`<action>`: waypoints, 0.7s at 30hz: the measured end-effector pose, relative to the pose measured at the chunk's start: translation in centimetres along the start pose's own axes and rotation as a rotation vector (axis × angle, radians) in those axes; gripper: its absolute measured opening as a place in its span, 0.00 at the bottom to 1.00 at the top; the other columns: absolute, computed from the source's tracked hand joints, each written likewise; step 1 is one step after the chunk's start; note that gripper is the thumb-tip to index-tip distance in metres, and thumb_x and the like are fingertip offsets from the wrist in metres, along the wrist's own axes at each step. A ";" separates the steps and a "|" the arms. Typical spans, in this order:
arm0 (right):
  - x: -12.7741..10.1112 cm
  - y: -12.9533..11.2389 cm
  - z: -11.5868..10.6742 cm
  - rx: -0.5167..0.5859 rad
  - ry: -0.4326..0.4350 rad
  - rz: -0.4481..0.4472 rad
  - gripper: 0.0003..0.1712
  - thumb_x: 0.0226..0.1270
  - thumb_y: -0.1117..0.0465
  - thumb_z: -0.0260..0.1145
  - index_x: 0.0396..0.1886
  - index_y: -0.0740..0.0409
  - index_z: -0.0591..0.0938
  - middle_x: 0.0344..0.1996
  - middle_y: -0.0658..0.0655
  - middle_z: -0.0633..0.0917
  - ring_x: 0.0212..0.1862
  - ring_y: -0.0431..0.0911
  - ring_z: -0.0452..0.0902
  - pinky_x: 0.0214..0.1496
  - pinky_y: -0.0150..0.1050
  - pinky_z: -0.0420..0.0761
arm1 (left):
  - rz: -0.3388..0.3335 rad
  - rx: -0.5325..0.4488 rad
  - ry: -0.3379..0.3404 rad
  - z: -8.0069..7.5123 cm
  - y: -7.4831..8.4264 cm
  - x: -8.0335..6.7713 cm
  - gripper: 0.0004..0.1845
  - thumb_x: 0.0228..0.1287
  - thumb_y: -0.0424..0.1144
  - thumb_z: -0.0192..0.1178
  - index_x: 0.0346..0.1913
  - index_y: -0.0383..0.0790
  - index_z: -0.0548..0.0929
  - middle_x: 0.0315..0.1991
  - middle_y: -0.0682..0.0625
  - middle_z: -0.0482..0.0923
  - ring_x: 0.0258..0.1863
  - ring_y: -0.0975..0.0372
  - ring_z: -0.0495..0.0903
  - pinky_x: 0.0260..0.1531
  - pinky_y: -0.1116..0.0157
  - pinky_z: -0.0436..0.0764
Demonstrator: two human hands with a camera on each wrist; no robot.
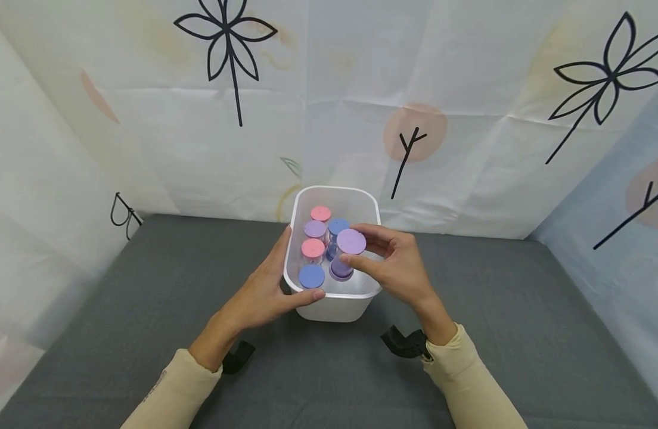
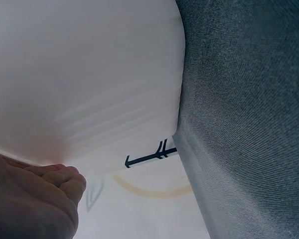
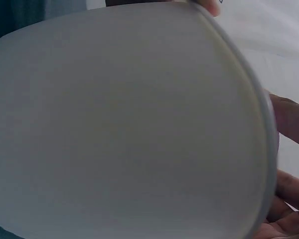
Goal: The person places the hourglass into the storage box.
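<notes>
A deep white plastic bin (image 1: 337, 307) stands on the table, holding several small clear jars with coloured lids. My left hand (image 1: 261, 295) grips its near left side, the thumb over the front rim and the other fingers along the outer wall. Over the bin's right half, my right hand (image 1: 396, 262) pinches a purple-lidded jar (image 1: 351, 241) between thumb and fingers. More purple shows just below that lid; whether it belongs to the same jar I cannot tell. At the left are pink (image 1: 313, 248), purple (image 1: 315, 229) and blue lids (image 1: 312, 276). The bin's wall hides the jars in both wrist views.
Dark grey cloth covers the table (image 1: 495, 333). A pale printed curtain (image 1: 340, 143) hangs right behind the bin, with more fabric along both sides. Black straps (image 1: 406, 344) sit at the wrists, by the cream sleeves.
</notes>
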State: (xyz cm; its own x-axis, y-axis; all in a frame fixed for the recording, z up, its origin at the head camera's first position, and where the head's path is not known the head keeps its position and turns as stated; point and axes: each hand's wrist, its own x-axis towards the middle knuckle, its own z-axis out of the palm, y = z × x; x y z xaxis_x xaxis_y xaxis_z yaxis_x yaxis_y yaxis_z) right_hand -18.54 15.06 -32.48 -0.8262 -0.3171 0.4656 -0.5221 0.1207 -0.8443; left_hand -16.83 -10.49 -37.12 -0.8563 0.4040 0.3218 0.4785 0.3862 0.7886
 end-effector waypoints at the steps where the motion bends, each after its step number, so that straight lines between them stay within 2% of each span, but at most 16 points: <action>1: 0.0 0.1 0.1 -0.001 -0.002 0.009 0.27 0.53 0.74 0.79 0.55 0.69 0.84 0.47 0.61 0.87 0.48 0.49 0.86 0.55 0.39 0.81 | 0.006 -0.004 0.000 0.0 0.0 0.0 0.63 0.56 0.56 0.75 0.82 0.65 0.37 0.80 0.54 0.48 0.72 0.59 0.62 0.66 0.42 0.65; 7: 0.1 0.4 0.3 -0.066 -0.034 0.065 0.27 0.52 0.70 0.80 0.55 0.68 0.85 0.47 0.61 0.87 0.48 0.49 0.86 0.55 0.38 0.81 | 0.020 -0.016 -0.002 0.0 -0.1 0.2 0.63 0.56 0.56 0.75 0.82 0.64 0.38 0.80 0.54 0.49 0.72 0.60 0.61 0.67 0.44 0.65; 15: 0.9 -0.3 0.2 -0.308 -0.155 0.151 0.29 0.52 0.63 0.83 0.54 0.65 0.86 0.47 0.58 0.88 0.48 0.49 0.86 0.54 0.47 0.82 | 0.008 -0.008 0.002 0.1 -0.2 0.1 0.63 0.56 0.55 0.75 0.82 0.64 0.37 0.80 0.54 0.48 0.72 0.62 0.61 0.67 0.44 0.65; 21: 2.1 -0.6 0.6 -0.424 -0.270 0.199 0.28 0.51 0.62 0.83 0.53 0.66 0.86 0.44 0.57 0.88 0.45 0.48 0.86 0.52 0.46 0.83 | -0.009 -0.007 0.004 0.0 -0.1 0.0 0.63 0.57 0.56 0.75 0.82 0.65 0.36 0.80 0.55 0.48 0.72 0.62 0.60 0.67 0.44 0.64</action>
State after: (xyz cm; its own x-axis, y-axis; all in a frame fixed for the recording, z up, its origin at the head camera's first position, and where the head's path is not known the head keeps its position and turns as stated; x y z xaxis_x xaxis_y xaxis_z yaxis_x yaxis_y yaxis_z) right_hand -19.82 13.78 -31.15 -0.8633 -0.4731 0.1755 -0.4467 0.5548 -0.7019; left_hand -16.84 -10.53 -37.20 -0.8613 0.3975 0.3165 0.4693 0.3837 0.7953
